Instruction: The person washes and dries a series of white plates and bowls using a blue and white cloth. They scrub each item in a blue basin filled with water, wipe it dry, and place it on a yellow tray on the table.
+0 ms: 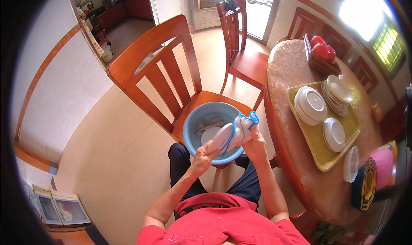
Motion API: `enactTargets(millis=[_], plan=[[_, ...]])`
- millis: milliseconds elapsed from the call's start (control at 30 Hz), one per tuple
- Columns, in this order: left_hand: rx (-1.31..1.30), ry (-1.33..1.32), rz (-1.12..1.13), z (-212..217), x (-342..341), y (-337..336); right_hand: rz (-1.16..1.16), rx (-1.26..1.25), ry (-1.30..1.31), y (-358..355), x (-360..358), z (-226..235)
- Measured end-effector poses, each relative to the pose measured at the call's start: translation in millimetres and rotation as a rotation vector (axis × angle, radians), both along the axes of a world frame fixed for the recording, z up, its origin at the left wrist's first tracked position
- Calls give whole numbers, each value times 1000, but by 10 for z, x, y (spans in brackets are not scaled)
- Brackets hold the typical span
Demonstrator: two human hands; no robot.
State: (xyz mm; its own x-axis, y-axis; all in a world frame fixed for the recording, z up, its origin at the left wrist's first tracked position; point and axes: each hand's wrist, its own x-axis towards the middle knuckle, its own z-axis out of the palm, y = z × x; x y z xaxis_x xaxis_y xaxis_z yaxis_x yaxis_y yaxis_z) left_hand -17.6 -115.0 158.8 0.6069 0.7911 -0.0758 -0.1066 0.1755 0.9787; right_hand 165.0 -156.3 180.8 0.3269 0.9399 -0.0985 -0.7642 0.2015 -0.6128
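Head view: the white plate (221, 138) is tilted above the blue basin (193, 121) on a wooden chair (161, 88). Left hand (201, 160) pinches the plate's near rim; right hand (255, 147) grips blue-edged cloth (243, 132) against its right side. Counter (292, 163) at right carries a yellow tray (313, 143) inside its curved edge. Pale floor (116, 146) extends to the left wall (71, 75).

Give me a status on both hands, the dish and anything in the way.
Left hand gripping white dish. Right hand holding blue-edged white cloth. Both over blue basin; no obstruction seen.
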Motion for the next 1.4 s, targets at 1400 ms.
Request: enactTargets(millis=[1400], plan=[[-612,-603,303,-61,-158,298,-226,123,-1801,45,-754,-138]])
